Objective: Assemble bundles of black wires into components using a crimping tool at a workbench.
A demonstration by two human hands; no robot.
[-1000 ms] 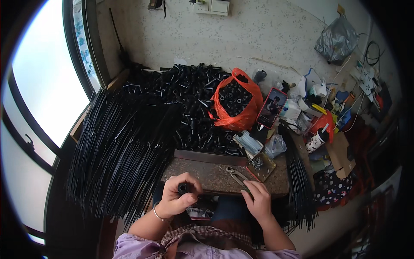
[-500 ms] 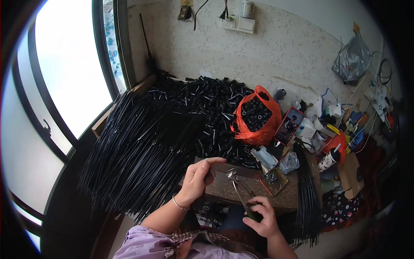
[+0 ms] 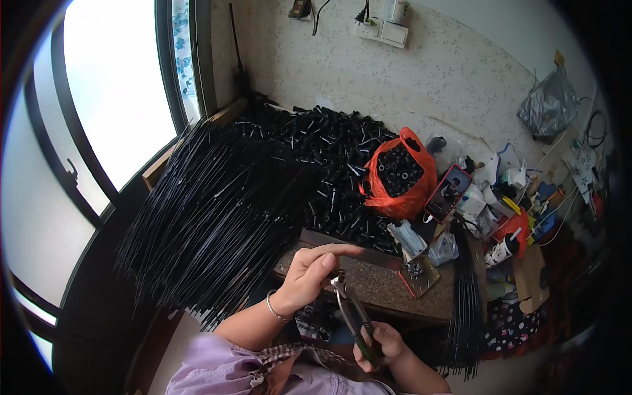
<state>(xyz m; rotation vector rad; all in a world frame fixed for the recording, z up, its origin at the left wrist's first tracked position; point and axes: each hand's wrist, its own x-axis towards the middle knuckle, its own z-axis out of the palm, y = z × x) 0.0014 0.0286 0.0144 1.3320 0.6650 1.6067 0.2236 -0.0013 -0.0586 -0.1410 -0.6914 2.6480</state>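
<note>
My left hand (image 3: 309, 273) hovers over the near left corner of a small brown work board (image 3: 382, 283), fingers curled, pinching a small dark piece against the jaws of a pair of pliers (image 3: 352, 313). My right hand (image 3: 382, 342) grips the pliers' handles low in the view, with the jaws pointing up toward my left hand. A silver bangle sits on my left wrist.
A large fan of thin black rods (image 3: 210, 217) lies to the left. Behind it is a heap of short black tubes (image 3: 329, 151) and an orange bag (image 3: 398, 174) full of them. A phone (image 3: 449, 192), bags and clutter fill the right. More rods (image 3: 464, 296) hang at the board's right end.
My left hand has lifted from the board's near edge toward the pliers' jaws. My right hand has taken the pliers up off the board. The view has tilted upward.
</note>
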